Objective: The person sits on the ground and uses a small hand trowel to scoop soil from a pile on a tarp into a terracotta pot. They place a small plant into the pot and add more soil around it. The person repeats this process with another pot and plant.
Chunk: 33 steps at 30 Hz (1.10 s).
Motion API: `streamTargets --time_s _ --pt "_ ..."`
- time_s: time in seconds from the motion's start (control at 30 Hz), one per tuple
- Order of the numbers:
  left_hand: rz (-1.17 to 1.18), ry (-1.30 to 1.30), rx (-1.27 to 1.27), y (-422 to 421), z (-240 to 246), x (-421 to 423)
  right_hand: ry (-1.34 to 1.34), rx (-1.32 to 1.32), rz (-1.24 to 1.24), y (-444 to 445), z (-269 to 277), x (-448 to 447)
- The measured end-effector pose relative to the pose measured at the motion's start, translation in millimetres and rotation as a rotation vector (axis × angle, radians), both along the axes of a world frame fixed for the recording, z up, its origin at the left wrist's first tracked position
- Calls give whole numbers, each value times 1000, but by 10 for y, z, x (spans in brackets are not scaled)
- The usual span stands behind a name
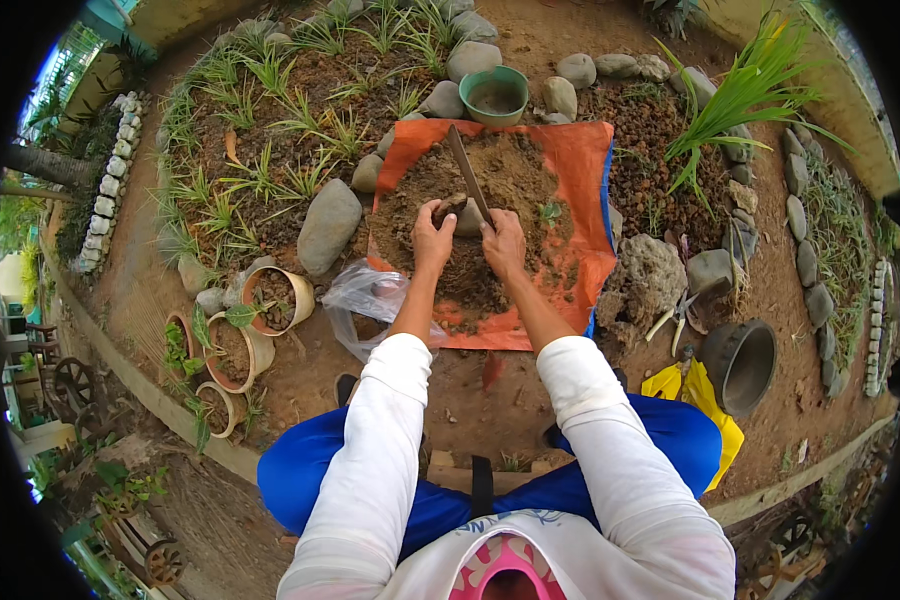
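In front of me a heap of brown soil (pixel 506 161) lies on an orange tarp (pixel 589 157) with a blue edge. My right hand (pixel 504 241) grips the lower end of a long, narrow, brownish blade (pixel 466 166), whose far end points away from me over the soil. My left hand (pixel 433 234) holds a dark, clod-like lump (pixel 450 205) just left of the blade; what it is made of I cannot tell. Between the hands sits a grey stone (pixel 469 220) on the soil. A small green sprig (pixel 550 212) rests on the heap's right side.
A green basin (pixel 493 96) stands beyond the tarp. Left are a clear plastic bag (pixel 356 300), a large stone (pixel 330 226) and several plant pots (pixel 304 300). Right are a rough rock (pixel 649 274), pruning shears (pixel 675 319), a black pot (pixel 739 367) and a yellow bag (pixel 709 397).
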<state>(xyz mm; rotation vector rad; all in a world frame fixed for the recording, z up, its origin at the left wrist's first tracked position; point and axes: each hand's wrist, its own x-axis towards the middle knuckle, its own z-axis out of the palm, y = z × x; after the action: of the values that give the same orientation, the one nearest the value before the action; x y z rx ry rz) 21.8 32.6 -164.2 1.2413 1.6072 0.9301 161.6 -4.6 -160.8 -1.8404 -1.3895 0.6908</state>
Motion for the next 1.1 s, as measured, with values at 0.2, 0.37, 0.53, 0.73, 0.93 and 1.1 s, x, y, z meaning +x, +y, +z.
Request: streamTargets --time_s 0.2,0.37,0.53,0.73,0.93,1.1 --pt "-27 256 64 -111 275 -81 -33 -49 23 -606 404 -70" --pt "-43 282 -18 -169 377 1 -171 -178 139 -1031 397 -23" --pt "-58 293 -36 -180 614 51 -128 25 58 -1060 488 22" --pt "-49 358 -3 -240 421 43 -180 -259 153 -1108 396 -75" --pt "-51 379 -44 -251 372 89 -116 -5 53 -1032 459 -144" --pt "-77 499 95 -273 344 130 -204 -170 103 -1054 354 -153"
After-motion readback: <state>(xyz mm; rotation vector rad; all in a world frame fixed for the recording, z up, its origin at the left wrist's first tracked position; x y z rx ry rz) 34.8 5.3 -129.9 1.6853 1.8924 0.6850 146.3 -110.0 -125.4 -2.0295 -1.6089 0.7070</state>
